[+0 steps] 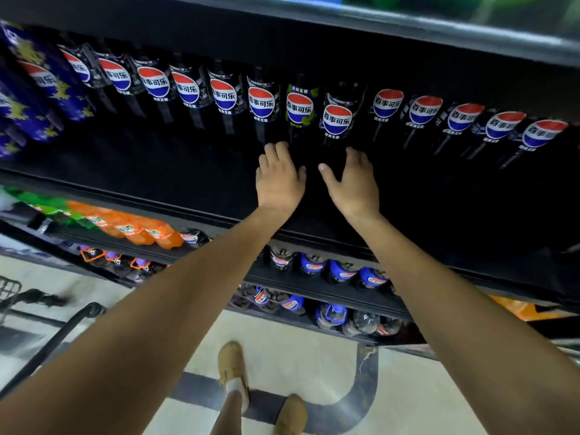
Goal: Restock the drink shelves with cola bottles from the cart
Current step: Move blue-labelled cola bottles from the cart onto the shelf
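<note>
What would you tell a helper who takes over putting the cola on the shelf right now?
Left hand: reaching to the bottle bases, fingers bent out of sight; grip unclear.
Right hand: open, thumb spread, holding nothing.
Cola bottles: one row along the shelf; the forward bottle seems to stand a little ahead of its neighbours.
Cart: lower left, its load out of view.
Done: a row is in place.
Left: probably the dark front of the shelf; check the cart.
</note>
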### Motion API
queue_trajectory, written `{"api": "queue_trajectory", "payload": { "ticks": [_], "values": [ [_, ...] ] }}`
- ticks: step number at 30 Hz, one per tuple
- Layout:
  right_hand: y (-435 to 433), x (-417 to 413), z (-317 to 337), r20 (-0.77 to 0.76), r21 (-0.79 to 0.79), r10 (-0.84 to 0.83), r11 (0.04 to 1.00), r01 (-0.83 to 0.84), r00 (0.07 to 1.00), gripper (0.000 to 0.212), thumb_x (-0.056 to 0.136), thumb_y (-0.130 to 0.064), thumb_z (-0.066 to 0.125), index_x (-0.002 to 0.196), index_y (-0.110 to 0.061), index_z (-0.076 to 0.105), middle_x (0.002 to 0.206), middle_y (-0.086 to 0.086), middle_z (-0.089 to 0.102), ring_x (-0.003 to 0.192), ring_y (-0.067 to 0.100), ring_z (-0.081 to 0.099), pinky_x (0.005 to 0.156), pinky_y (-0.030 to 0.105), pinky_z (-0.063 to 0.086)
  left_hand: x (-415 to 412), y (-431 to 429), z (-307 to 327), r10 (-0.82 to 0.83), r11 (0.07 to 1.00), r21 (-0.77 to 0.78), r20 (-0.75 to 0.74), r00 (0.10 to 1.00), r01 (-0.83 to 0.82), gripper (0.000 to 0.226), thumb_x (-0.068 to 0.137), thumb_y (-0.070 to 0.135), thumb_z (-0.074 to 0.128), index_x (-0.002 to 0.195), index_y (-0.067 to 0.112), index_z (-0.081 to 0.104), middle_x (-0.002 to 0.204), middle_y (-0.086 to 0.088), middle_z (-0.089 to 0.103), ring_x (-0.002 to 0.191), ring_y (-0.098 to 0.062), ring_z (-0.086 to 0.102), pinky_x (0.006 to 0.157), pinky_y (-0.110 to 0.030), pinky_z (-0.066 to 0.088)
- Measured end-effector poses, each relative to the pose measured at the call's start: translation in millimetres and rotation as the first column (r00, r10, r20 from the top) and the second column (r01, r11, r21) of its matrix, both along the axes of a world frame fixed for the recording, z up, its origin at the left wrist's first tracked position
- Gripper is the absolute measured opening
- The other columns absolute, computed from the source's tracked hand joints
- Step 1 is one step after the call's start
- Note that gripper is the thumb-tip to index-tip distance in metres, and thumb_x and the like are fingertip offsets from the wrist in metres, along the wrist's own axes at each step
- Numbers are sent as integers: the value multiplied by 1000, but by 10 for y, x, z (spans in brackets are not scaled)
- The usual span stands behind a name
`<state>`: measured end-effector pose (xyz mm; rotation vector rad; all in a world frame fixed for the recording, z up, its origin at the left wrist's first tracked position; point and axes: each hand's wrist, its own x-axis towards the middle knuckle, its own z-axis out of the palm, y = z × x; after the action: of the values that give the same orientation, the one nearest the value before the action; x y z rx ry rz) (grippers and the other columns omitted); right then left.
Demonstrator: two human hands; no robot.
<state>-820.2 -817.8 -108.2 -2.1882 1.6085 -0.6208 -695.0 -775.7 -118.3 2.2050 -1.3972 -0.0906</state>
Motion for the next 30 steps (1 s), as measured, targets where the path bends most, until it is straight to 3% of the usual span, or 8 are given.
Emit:
{"api": "queue_trajectory", "payload": {
  "ticks": [3, 6, 11, 17, 30],
  "values": [
    [328, -89, 134, -232, -101, 112, 985, -139, 966, 49, 97, -41, 48, 127, -3, 53, 127, 16, 55, 119, 34, 47, 96, 42, 41, 60, 408, 49, -120, 980, 186, 285, 951, 68, 48, 97, 38, 45, 135, 8, 40, 136, -13, 42, 123, -32, 42, 104, -42, 32],
    [698, -98, 208, -368, -149, 235, 940, -306, 900, 46, 95, -40, 48, 124, -5, 57, 121, 15, 58, 116, 34, 49, 95, 42, 39, 160, 861, 118, -191, 965, 246, 396, 898, 96, 48, 97, 40, 41, 134, 10, 44, 133, -12, 47, 121, -33, 45, 106, -44, 30],
    [1219, 111, 231, -485, -91, 397, 864, -496, 779, 49, 96, -42, 42, 130, -8, 51, 126, 11, 55, 121, 29, 45, 102, 40, 33, 448, 1618, 196, -171, 965, 251, 380, 909, 77, 41, 97, 35, 41, 128, 10, 52, 125, -10, 55, 115, -30, 51, 102, -41, 33],
    [1681, 703, 326, -478, -12, 551, 775, -632, 684, 45, 97, -41, 42, 128, -10, 52, 123, 9, 58, 117, 28, 49, 96, 39, 39, 978, 2341, 257, -2, 938, 326, 342, 940, -117, 39, 96, 36, 41, 123, 9, 52, 121, -10, 54, 113, -31, 50, 98, -42, 35],
    [3206, 2973, 565, -480, 63, 799, 442, -895, 361, 36, 96, -37, 43, 119, -11, 54, 112, 9, 60, 111, 29, 52, 89, 40, 44, 2697, 4383, 482, 269, 788, 446, 370, 889, -424, 38, 95, 35, 41, 120, 9, 52, 122, -12, 55, 116, -32, 49, 99, -42, 32]
  ]
}}
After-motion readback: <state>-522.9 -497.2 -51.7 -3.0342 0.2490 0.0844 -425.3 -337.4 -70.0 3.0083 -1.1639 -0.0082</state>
